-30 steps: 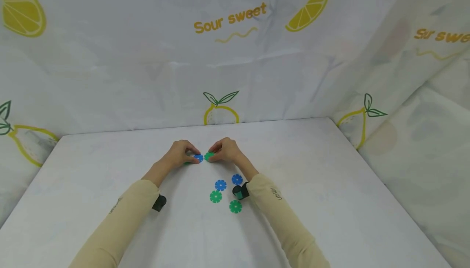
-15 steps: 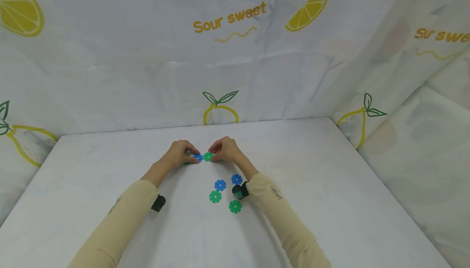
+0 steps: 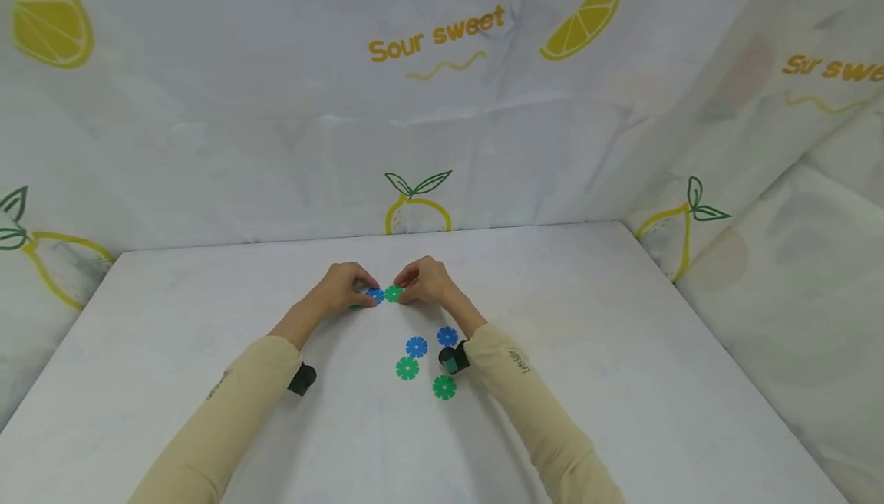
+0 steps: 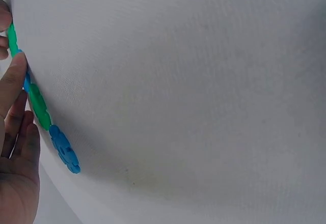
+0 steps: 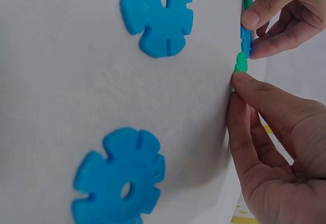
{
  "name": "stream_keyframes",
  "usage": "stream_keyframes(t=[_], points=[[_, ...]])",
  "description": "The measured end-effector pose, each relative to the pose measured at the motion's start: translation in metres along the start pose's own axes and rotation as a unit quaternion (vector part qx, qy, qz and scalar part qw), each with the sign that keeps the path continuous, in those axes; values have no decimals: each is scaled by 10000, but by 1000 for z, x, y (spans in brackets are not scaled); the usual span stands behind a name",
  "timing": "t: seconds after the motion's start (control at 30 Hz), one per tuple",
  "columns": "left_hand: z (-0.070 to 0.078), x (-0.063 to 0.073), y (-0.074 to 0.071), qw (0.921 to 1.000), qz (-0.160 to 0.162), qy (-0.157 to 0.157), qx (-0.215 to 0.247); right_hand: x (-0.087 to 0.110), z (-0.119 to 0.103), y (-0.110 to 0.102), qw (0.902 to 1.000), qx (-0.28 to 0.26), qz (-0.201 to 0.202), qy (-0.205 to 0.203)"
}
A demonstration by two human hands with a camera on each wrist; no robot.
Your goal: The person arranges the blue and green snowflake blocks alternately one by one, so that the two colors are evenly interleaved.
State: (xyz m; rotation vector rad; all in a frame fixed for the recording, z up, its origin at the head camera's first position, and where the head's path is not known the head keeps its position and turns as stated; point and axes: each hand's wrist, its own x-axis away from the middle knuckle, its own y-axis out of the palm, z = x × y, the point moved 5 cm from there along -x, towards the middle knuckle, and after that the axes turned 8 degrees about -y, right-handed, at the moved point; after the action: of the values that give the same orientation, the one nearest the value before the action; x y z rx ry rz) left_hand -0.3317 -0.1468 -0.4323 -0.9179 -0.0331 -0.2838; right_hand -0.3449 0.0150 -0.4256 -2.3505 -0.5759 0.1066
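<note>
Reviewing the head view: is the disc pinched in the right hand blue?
No, the right hand pinches a green disc, while the left hand holds a blue disc.

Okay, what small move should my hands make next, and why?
I'd probably press the green notched plastic disc in your right hand gently into the blue notched plastic disc in your left hand. Their rims appear to meet in the head view, but whether they're locked isn't clear; the blue one already looks linked to a similar green-and-blue pair.
</note>
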Motion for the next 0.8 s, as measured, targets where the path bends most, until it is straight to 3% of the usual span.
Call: stream_keyframes(t=[0.8], points=[[6,-1,1,9994,-18,138,-304,-2,5,-2,9998,-171,-30,22]])
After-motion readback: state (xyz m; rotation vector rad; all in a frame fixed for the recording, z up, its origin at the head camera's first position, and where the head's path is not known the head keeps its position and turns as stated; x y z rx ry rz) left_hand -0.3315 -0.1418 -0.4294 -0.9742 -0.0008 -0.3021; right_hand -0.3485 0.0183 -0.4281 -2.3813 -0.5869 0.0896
